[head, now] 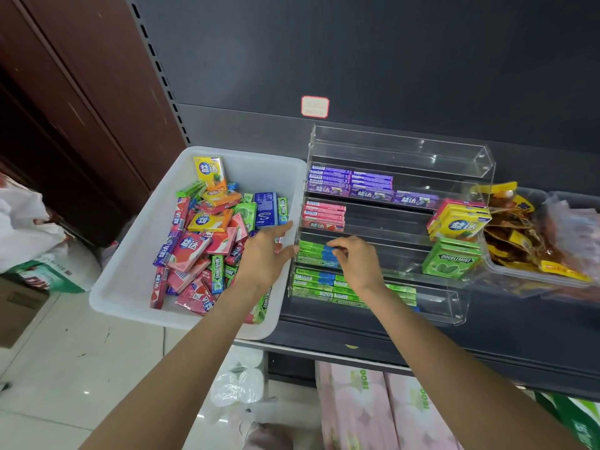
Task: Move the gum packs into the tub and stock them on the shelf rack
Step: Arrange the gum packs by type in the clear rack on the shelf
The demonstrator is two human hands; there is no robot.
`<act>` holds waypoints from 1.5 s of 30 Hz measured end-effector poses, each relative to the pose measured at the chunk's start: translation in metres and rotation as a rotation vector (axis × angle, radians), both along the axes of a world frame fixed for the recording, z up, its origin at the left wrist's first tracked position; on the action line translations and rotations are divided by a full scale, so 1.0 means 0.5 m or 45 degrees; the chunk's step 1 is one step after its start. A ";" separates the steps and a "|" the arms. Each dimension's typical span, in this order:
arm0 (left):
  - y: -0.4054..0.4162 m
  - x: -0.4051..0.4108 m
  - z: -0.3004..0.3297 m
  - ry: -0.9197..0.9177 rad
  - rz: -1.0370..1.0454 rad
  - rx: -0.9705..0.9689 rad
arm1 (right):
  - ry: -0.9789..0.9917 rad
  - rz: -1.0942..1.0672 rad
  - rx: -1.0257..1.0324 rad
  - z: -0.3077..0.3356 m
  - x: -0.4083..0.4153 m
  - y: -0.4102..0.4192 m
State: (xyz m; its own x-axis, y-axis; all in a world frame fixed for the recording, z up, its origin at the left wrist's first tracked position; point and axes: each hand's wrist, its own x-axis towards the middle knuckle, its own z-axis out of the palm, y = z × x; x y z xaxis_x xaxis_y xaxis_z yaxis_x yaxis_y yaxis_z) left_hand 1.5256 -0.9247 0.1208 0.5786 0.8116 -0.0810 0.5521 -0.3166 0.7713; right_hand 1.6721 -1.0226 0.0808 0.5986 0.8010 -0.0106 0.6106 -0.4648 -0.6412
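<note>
Presently the right hand (354, 259) sits at the third tier of the clear acrylic rack (406, 151), fingers curled and pinching the green gum packs (313, 253) stacked at that tier's left end. The left hand (266, 251) is spread, fingers straight, resting against the right wall of the white tub (130, 280) at about 9 o'clock from the rack.

Handling, by judgement: the packs are light, stiff card or foil sticks with glossy wrap, likely slick against each other. Best taken across the long edges between thumb and fingers; a stack may slide apart if pinched at one end only.

Containers:
- Tub: a loose heap of mixed packs (207, 241), pink, yellow, green, blue and purple, lying at all angles.
- Rack: top tier bare; second tier holds purple packs (350, 185); below that pink packs (324, 216) at left; then the green tier in hand; lowest tier more green packs (324, 287).
- At 3 o'clock from the rack, yellow boxes (461, 222) and green Doublemint boxes (451, 259) stand beside a clear tray of snack sachets (526, 241).
</note>
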 end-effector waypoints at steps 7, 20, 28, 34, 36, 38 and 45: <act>0.000 0.001 0.000 0.001 0.001 -0.030 | -0.003 0.016 -0.074 0.001 0.001 0.005; 0.047 -0.107 0.034 0.054 0.172 0.177 | 0.025 0.207 0.296 0.112 -0.073 0.051; 0.223 -0.189 0.030 0.217 0.241 0.273 | 0.038 0.334 0.213 0.130 -0.184 0.236; 0.319 -0.177 -0.007 0.384 0.063 0.436 | 0.072 0.359 -0.131 0.071 -0.222 0.319; 0.340 -0.165 -0.015 0.517 -0.037 0.546 | 0.066 0.344 -0.175 0.052 -0.223 0.339; 0.359 -0.157 -0.022 0.665 -0.112 0.654 | 0.077 0.354 -0.206 0.041 -0.222 0.353; 0.391 -0.138 -0.038 0.996 -0.275 0.906 | 0.024 0.450 -0.369 0.014 -0.201 0.391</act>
